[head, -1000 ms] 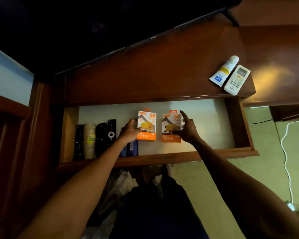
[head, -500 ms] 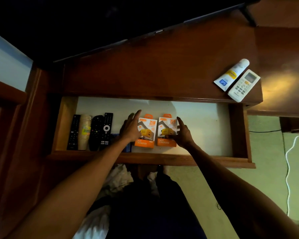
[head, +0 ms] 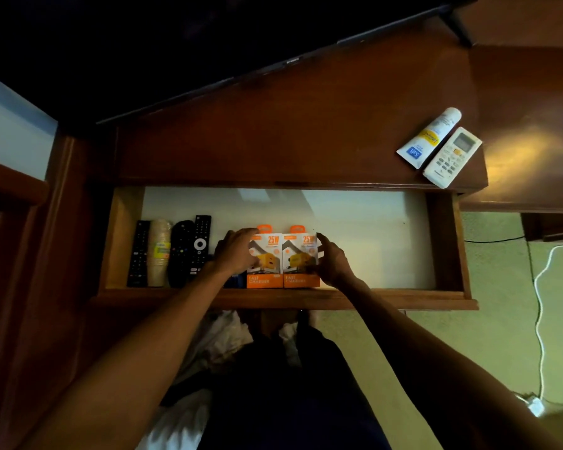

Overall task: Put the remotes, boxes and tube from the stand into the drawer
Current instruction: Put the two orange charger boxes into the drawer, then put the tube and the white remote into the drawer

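Now both charger boxes are pressed together in the drawer between loosely spread grips, left hand and right hand. Up-right on the stand, nearer the right hand, tube and white remote are left, long axes slanted.

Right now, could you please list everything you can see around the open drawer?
charger boxes: 2, orange and white, side by side at drawer front
black remotes: 3, drawer's left end
paper cup stack: 1, tan, between remotes
tube: 1, white, on the stand
white remote: 1, beside the tube
drawer: 1, wooden, open
stand: 1, dark wood
cable: 1, white, on floor
left hand: on left box
right hand: on right box
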`<state>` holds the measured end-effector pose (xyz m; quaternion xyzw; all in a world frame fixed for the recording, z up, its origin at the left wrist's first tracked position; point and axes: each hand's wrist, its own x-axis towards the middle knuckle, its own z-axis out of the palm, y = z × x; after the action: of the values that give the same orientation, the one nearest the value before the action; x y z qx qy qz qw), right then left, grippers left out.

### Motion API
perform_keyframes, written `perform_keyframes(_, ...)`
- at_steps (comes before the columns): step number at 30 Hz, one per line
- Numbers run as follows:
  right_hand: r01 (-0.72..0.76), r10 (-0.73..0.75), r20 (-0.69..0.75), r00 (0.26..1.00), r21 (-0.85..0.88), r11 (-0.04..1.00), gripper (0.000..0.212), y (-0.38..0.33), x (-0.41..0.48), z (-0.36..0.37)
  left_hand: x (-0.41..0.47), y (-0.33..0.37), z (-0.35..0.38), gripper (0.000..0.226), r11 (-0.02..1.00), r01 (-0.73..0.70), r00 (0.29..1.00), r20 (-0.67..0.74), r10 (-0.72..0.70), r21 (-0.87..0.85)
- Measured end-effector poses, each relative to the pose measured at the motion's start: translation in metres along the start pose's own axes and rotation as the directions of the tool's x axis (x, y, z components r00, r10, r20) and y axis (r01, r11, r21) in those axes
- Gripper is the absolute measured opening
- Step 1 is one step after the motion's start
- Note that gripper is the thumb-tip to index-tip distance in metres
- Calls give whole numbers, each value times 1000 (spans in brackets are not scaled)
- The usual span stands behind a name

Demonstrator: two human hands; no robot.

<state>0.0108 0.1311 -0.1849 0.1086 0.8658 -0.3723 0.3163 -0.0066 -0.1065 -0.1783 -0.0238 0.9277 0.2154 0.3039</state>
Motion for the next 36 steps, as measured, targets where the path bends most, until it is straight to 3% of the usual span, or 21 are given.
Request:
perform_keyframes(9,-54,54,-31,998,-4,999,97,0,-9,5,-5,3,-5,80,992,-90,994,62,85,88)
perform_keyframes(15,-88,89,45,995,-24,996,92,-6,-11,-1,-1,8,-18,75,953,-143,979,180,97,266)
perform_keyframes(18,-114,114,33,993,-10,993,88,-8,-16,-14,-1,24,-32,63,924,-203,978,106,178,323)
perform_keyframes(23,30,-23,-119,993,59,998,41,-15,-16,-84,4,92,-65,33,931,-355,930,-67,361,85)
perform_keyframes(27,171,-108,-381,918,136,976,21,-11,-10,-165,33,170,-83,28,900,-423,897,-186,400,-105)
perform_keyframes(31,147,-38,-557,829,152,977,23,14,1,-250,75,263,-82,24,881,-432,882,-296,367,-194)
perform_keyframes(36,36,95,-605,791,200,979,34,48,28,-319,135,350,-63,38,907,-320,929,-281,242,-274)
